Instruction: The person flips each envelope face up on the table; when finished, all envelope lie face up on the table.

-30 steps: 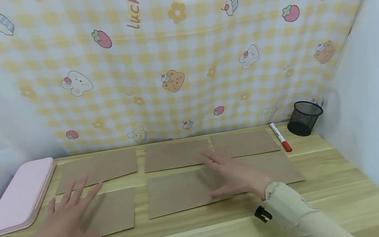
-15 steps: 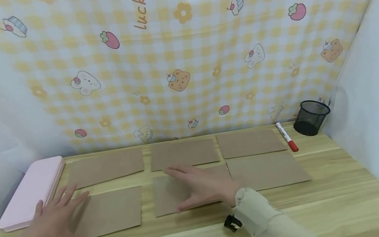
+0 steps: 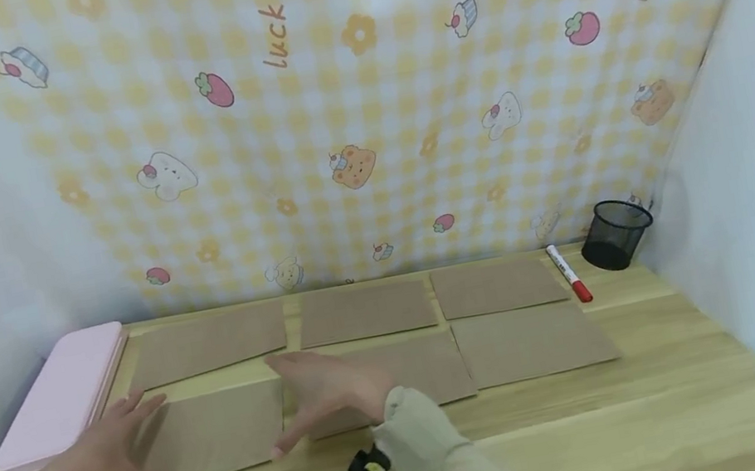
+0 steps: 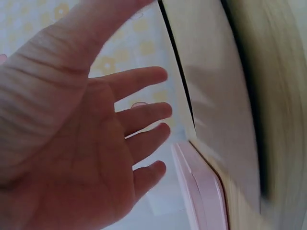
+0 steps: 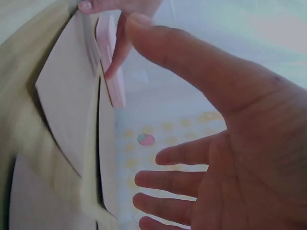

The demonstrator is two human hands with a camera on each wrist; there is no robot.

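Brown cardboard pieces lie flat in two rows on the wooden table. My left hand (image 3: pixel 102 461) is spread at the left end of the front-left cardboard piece (image 3: pixel 222 431), covering its corner. In the left wrist view its palm (image 4: pixel 91 158) shows nothing held. The right hand (image 3: pixel 336 386) reaches over the left part of the front-middle cardboard piece (image 3: pixel 427 370), its thumb and fingertips close to the front-left piece's right edge. Its fingers (image 5: pixel 170 182) are extended and apart in the right wrist view, with nothing between them.
Behind lie the back-left (image 3: pixel 211 345), back-middle (image 3: pixel 364 312) and back-right cardboard pieces (image 3: pixel 496 287); another piece (image 3: pixel 536 342) is front right. A pink case (image 3: pixel 65 396) sits far left. A red-capped marker (image 3: pixel 569 273) and black mesh pen holder (image 3: pixel 615 236) stand right, before a checked curtain (image 3: pixel 340 107).
My right hand has moved left across the front-middle cardboard piece, toward the front-left one. The left hand stays by the front-left piece. The cardboard lies as before.
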